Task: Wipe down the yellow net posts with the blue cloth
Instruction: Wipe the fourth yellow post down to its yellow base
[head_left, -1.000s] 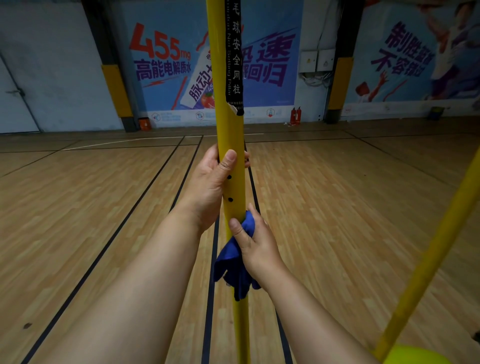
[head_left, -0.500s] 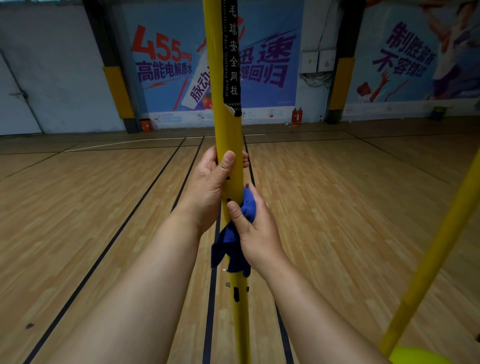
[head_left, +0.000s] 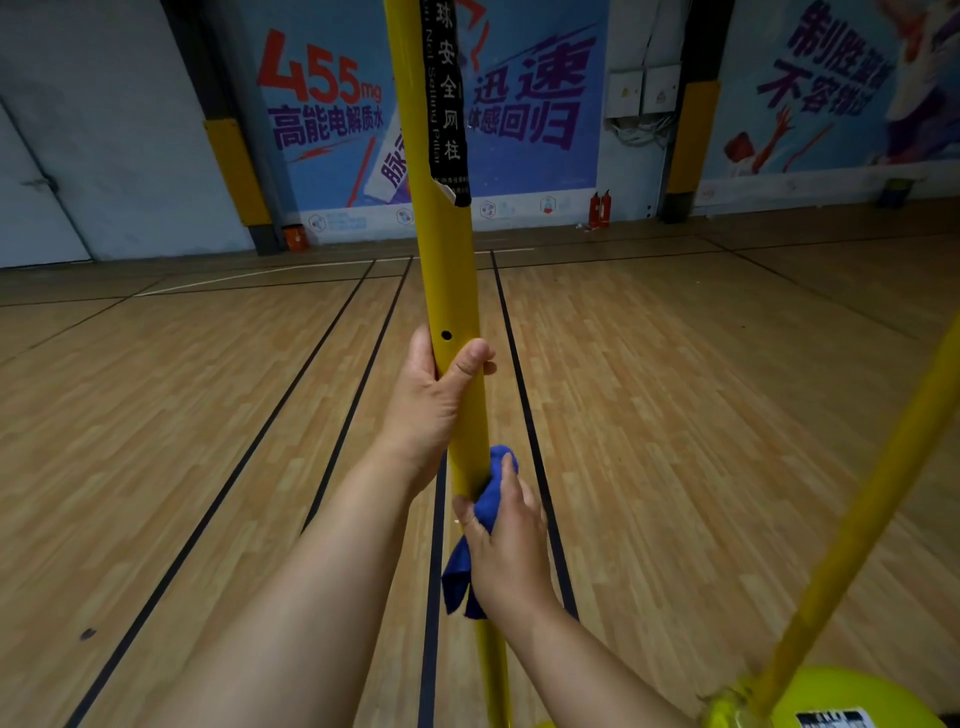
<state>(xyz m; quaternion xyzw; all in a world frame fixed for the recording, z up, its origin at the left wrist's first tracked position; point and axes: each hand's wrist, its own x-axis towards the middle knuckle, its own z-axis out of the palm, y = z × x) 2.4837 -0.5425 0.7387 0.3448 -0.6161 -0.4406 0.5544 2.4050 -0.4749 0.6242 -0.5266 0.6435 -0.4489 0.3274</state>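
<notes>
A yellow net post (head_left: 441, 270) stands upright in front of me, with a black label strip near its top and small holes along it. My left hand (head_left: 434, 402) grips the post just below one hole, thumb across the front. Lower down, my right hand (head_left: 506, 545) holds a bunched blue cloth (head_left: 485, 506) and presses it against the post's right side. A tail of the cloth hangs below that hand. A second yellow post (head_left: 878, 504) leans across the right side of the view.
The second post rises from a yellow round base (head_left: 857, 699) at the bottom right. Wooden court floor with dark lines spreads all around. Far wall carries blue posters, padded columns and red fire extinguishers (head_left: 598, 208).
My right hand slid the cloth up toward my left hand, then back down the post. The left hand kept its grip; the view tilted slightly.
</notes>
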